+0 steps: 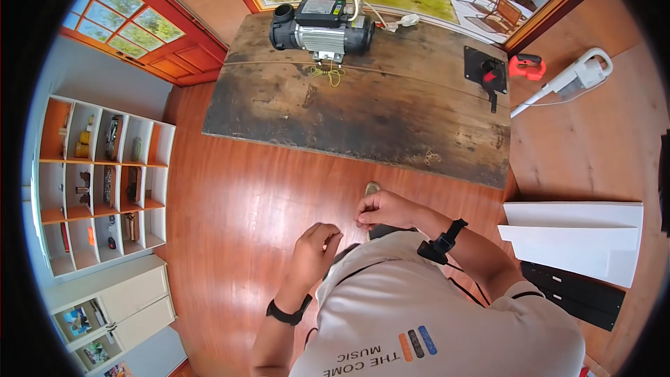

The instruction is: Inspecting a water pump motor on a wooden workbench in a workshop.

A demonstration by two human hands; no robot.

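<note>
A person in a pale shirt (419,314) stood over a red-brown wooden floor (237,223), both hands raised in front of the chest. The left hand (315,246), a dark band on its wrist, was curled loosely with the fingers bent inward; whether it held anything could not be told. The right hand (386,209), just beyond and to the right, had its fingertips pinched together, possibly on something too small to make out. A black strapped device (441,243) sat on the right wrist. To the near right, white boards (579,237) lay stacked over black panels (579,293). To the left stood a white cubby shelf (105,181), its compartments holding small items: yellow containers in an upper cell, dark objects in the middle rows, most too small to identify. Below it was a cream cabinet (132,300). Farther off lay a large weathered dark wooden board (377,112), with a black and silver electric motor pump (321,26) at its far edge and a black plate with a red-handled part (486,70) on its right side. Beyond the right edge lay a red tool (527,65) and a white handheld vacuum (576,78).
</note>
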